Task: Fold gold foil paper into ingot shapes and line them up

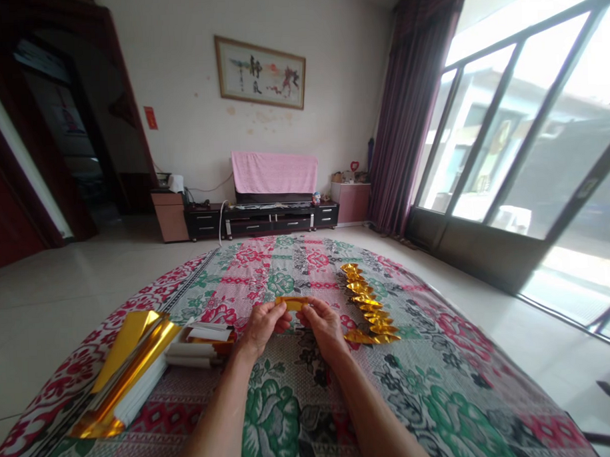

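Two-handed pinch on a small gold foil strip [291, 302].
Left hand [262, 326] and right hand [324, 324] each clasp one end, above the floral cloth [291, 402]. Uneven pulling may tear or miscrease the thin foil; a slipped wrist may scatter the folded gold pieces [368, 306] just right of the fingers.

Pale tiled floor [61, 277], framed picture [260, 72] on white wall [191, 126], bright windows [506, 135] at right
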Demonstrator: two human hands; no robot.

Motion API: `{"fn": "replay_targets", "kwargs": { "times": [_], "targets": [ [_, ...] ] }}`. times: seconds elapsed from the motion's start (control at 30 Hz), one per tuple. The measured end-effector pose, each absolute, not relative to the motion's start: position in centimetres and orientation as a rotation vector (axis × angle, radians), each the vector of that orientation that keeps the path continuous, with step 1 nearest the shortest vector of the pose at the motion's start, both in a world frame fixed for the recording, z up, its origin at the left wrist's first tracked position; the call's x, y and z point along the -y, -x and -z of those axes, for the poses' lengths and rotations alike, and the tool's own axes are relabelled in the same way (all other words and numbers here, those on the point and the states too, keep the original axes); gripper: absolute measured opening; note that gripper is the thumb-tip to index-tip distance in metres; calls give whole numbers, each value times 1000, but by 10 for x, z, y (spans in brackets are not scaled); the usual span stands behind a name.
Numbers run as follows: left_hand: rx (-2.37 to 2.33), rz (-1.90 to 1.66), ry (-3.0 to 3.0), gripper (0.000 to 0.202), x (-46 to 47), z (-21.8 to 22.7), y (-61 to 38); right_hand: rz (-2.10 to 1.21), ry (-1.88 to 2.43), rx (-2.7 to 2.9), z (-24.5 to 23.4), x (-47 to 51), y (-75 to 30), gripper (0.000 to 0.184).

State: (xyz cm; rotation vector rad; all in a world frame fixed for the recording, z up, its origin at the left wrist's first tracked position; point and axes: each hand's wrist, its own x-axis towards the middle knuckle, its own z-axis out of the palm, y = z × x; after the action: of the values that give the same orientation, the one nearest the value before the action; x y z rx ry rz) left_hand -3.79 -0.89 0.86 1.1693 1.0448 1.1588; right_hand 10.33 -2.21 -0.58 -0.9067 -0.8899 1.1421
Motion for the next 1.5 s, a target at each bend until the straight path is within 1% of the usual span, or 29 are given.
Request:
{"fn": "replay_targets", "kwargs": {
  "times": [0.23,0.43,0.57,0.7,0.83,0.97,1.1,1.23,1.37,1.5],
  "targets": [
    [-1018,-1172,-1160,36,8,-6,38,-1136,889,909,4,23,-104,42],
    [-1025,-1232,-1148,32,9,-10,38,-1135,930,1001,-4,28,-103,49],
    [-998,-1243,-1177,32,10,-11,34,-1072,978,1165,-11,31,-102,37],
    [-1050,-1244,-1267,34,6,-5,28,-1033,963,1187,-11,32,-100,26],
    [-1140,-1310,-1248,34,2,1,27,-1037,951,1166,-7,31,-100,24],
    [-1166,-1283,-1301,32,3,-1,27,-1035,930,1151,-6,29,-99,22],
    [-1156,-1271,-1343,35,4,-2,26,-1023,984,1107,-6,29,-99,23],
    [-1168,-1269,-1387,39,3,2,26,-1040,1021,1090,-4,29,-101,28],
    [-1176,-1276,-1440,38,3,2,27,-1038,1016,1079,-1,27,-102,31],
    [-1131,-1286,-1367,35,7,-3,26,-1011,1017,1076,1,26,-102,31]
  ]
}}
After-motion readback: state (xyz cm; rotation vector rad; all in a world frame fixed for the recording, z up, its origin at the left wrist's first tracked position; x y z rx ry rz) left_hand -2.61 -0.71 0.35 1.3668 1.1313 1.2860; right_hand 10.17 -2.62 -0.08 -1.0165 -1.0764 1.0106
